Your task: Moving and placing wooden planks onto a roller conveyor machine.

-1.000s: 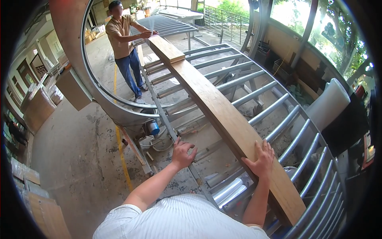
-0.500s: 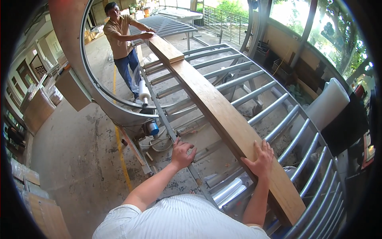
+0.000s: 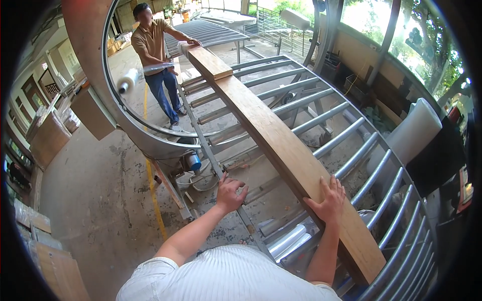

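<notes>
A long wooden plank (image 3: 281, 133) lies lengthwise over the rollers. My right hand (image 3: 328, 200) rests flat on its near part, fingers spread. To the left, my left hand (image 3: 232, 194) has its fingers curled over the conveyor's metal side rail (image 3: 213, 161). Towards the far end, a shorter wooden piece (image 3: 213, 65) sits atop the plank, and clear film wraps the end near the ring. Another person (image 3: 154, 47) in a tan shirt stands there, one hand on the wrapped end. A stretch film roll (image 3: 129, 80) hangs on the large metal ring (image 3: 118, 108), its film stretched towards that person.
Metal rollers (image 3: 346, 135) run under and beside the plank. A second roller conveyor (image 3: 211, 31) lies beyond the ring. Another white roll (image 3: 295, 18) is at the ring's upper right. A blue-ended motor (image 3: 193, 161) sits low by the ring. A big foam roll (image 3: 416, 125) leans at right.
The film roll has travelled up and left along the ring, and a second roll has come into view at upper right. The other person has lowered one hand. My hands stay put.
</notes>
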`<state>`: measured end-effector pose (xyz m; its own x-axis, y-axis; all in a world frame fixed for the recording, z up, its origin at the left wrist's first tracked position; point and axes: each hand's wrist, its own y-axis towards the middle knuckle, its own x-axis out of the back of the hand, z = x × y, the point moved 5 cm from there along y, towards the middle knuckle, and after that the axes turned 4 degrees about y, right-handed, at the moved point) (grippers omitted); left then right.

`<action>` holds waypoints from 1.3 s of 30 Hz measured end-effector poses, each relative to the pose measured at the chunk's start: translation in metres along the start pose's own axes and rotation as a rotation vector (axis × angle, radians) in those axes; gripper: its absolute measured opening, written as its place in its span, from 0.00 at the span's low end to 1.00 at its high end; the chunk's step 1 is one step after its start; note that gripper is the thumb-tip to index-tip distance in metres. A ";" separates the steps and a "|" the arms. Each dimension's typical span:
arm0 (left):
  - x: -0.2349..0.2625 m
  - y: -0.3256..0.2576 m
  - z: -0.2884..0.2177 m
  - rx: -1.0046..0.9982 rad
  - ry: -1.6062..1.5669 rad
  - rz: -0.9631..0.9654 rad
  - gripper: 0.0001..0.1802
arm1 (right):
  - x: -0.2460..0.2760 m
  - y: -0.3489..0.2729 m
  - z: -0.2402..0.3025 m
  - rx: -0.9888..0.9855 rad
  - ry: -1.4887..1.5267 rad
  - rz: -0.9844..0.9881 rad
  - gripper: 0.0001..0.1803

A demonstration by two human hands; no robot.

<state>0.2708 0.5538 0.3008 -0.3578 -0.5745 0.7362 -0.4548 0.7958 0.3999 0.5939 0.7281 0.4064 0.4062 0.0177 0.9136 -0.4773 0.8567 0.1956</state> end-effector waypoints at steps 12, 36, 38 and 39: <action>0.002 -0.001 -0.001 -0.003 -0.007 -0.010 0.12 | -0.004 0.010 0.010 0.001 0.005 -0.013 0.53; -0.002 -0.003 0.006 -0.003 -0.012 -0.021 0.12 | 0.070 -0.127 -0.104 -0.317 -0.184 0.097 0.73; 0.000 -0.002 0.005 0.003 -0.011 -0.002 0.11 | 0.070 -0.126 -0.105 -0.297 -0.155 0.068 0.72; 0.000 -0.001 0.004 0.007 -0.009 0.018 0.11 | 0.071 -0.126 -0.101 -0.278 -0.125 0.039 0.70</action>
<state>0.2677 0.5524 0.2982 -0.3734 -0.5614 0.7385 -0.4539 0.8049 0.3823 0.7617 0.6740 0.4109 0.2850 0.0045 0.9585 -0.2524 0.9650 0.0705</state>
